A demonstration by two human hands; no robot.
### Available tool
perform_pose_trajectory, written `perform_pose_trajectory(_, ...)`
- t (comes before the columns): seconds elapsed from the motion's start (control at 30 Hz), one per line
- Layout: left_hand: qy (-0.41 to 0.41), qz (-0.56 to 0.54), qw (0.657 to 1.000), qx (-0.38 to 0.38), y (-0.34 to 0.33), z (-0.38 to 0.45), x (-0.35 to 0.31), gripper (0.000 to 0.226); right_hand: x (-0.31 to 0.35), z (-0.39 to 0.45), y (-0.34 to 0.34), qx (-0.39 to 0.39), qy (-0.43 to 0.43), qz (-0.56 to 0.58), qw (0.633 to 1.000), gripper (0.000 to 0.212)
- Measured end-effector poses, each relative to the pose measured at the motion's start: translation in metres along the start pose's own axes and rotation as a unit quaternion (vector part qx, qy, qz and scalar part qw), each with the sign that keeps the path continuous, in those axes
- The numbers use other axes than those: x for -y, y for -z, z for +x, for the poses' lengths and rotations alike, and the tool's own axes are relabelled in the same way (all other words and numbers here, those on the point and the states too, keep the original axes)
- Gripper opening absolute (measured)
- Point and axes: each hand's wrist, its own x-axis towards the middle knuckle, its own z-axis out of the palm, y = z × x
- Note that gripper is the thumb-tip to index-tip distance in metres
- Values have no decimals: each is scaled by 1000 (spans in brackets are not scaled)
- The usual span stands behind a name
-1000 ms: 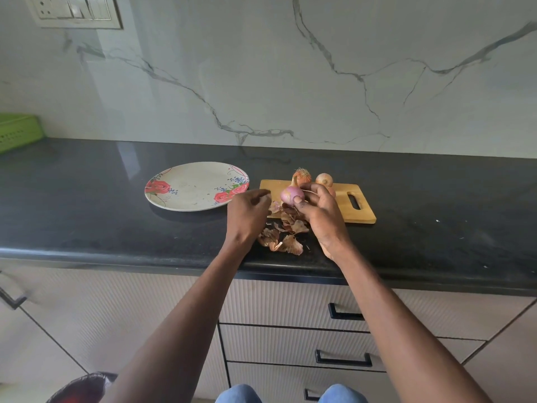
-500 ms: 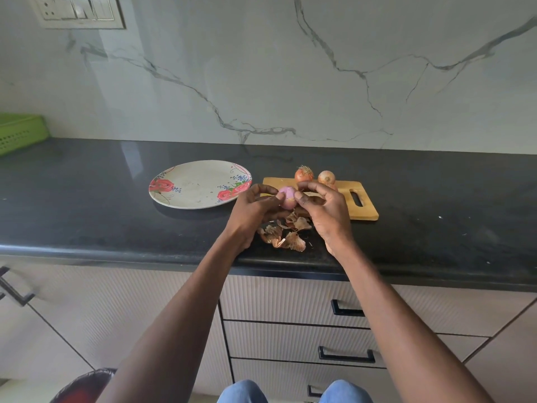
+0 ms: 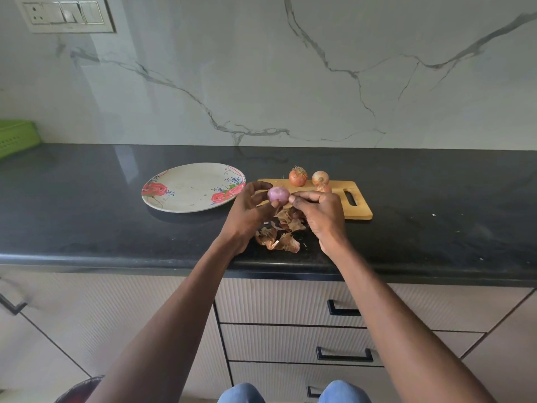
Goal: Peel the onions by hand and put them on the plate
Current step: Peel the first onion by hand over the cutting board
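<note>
Two hands meet on one peeled onion (image 3: 278, 195) at frame centre. Left hand (image 3: 250, 212) grips it from the left, fingers curled round it; right hand (image 3: 318, 212) pinches at its right side with fingertips pressed together, probably picking at a last scrap of skin. Onion surface reads purple and bare. Below the hands, loose peels (image 3: 280, 237) lie on the counter (image 3: 87, 205). Cutting board (image 3: 359, 206), right of centre, carries unpeeled onions (image 3: 297, 176), at least two. Plate (image 3: 186, 187), left of centre, holds no onion. Judgement: first onion nearly done, none plated, the rest untouched.
</note>
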Motion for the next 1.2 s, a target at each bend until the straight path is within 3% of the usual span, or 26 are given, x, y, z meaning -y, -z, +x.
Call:
perform_pose_trajectory(0.17,-6,8,1000,22,-2,0,0,52,0,1,-1,-23,-7,-16,1000,5)
perform_pose_trajectory(0.37,-16,19,1000,4,-4,1,1,41,1,-4,-7,24,79,-110,991,12)
perform_pose_trajectory(0.57,-10,21,1000,9,-4,0,0,54,1,-5,-7,32,97,-124,987,14)
perform_pose_trajectory(1.0,42,-106,993,-32,2,2,-4,28,4,-4,-2,-38,66,-80,994,14)
perform_pose_trajectory(1.13,55,-151,987,-26,2,2,-6,35,0,-1,0,-53,76,-135,986,5)
perform_pose_trajectory(1.2,64,-160,985,-27,2,1,-7,35,0,-2,-1,-56,122,-169,976,12)
